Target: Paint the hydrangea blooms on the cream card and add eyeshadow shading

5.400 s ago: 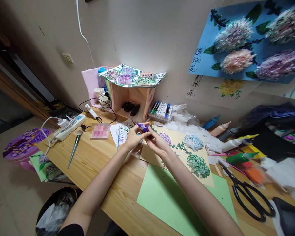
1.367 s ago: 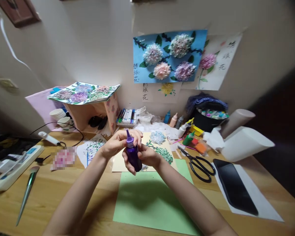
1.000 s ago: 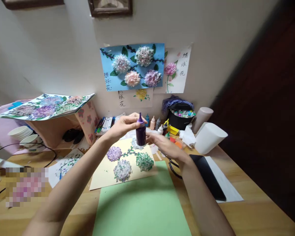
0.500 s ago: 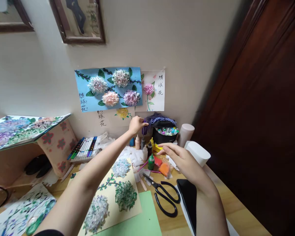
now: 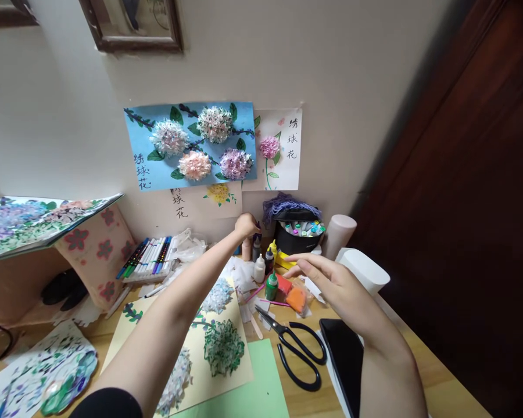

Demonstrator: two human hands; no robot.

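My left hand (image 5: 246, 225) reaches to the back of the table, fingers closed around a purple paint bottle (image 5: 257, 228). Much of that bottle is hidden behind the hand. Just below it stand a peach paint bottle (image 5: 246, 251), a dark grey one (image 5: 256, 249), and white, black and yellow ones. Nearer to me is a green paint bottle (image 5: 271, 287). My right hand (image 5: 331, 278) hovers palm down with fingers stretched out, above the orange clay packet (image 5: 297, 299) and beside a yellow object (image 5: 284, 261). Nothing shows in it.
Black-handled scissors (image 5: 294, 348) and a phone (image 5: 342, 366) lie front right. Under my left arm is a cream sheet (image 5: 226, 389) with raised flowers, over green paper (image 5: 261, 383). A marker bag (image 5: 298, 235) and white container (image 5: 361, 270) stand behind; a pink box (image 5: 100, 255) stands left.
My left hand has lowered the purple bottle slightly toward the other paint bottles. The right hand keeps much the same pose. The view has tilted down a little.
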